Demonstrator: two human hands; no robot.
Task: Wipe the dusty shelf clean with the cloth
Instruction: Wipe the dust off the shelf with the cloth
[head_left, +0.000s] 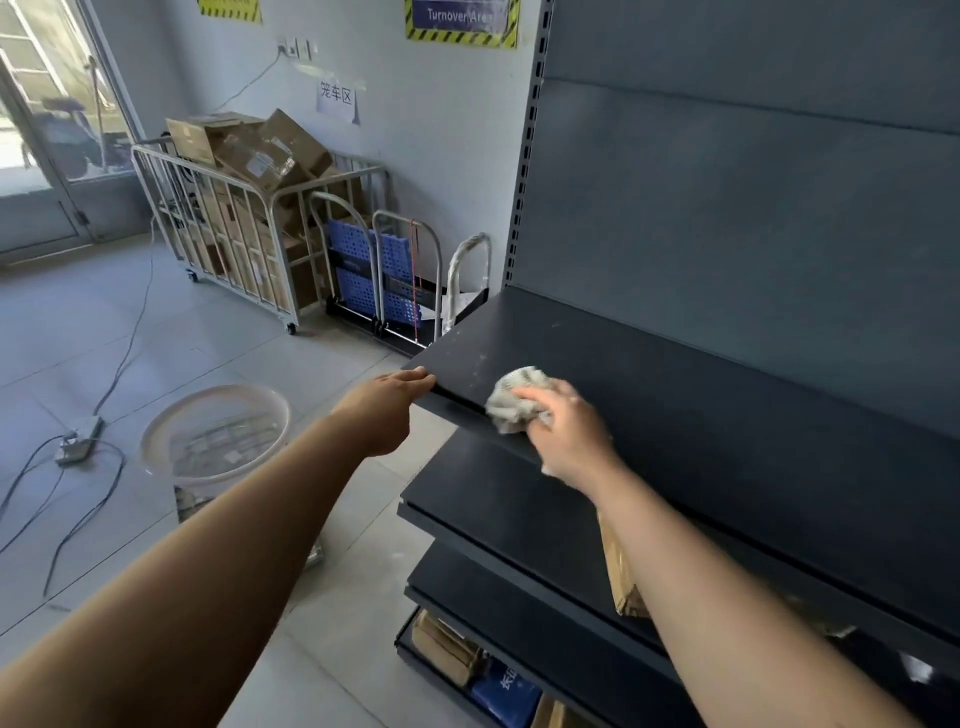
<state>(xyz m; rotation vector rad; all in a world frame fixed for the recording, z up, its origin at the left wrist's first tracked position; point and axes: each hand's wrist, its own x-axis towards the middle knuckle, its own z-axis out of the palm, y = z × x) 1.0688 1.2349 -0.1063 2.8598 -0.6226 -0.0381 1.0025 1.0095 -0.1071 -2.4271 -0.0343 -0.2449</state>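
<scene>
The dark top shelf (649, 374) of a metal rack runs from centre to right, with pale dust specks near its front left corner. A crumpled grey cloth (514, 397) lies on the shelf's front edge, and my right hand (566, 431) is closed over it, pressing it down. My left hand (389, 410) grips the shelf's front left corner, fingers curled over the edge. Lower shelves (493, 493) of the same rack sit below, partly hidden by my right arm.
A round translucent bin (218, 436) stands on the tiled floor left of the rack. A metal cage cart (218, 228) full of cardboard boxes and folded trolleys (384, 275) line the back wall. Cables and a power strip (78, 441) lie on the floor at left. Boxes sit on the lowest shelves.
</scene>
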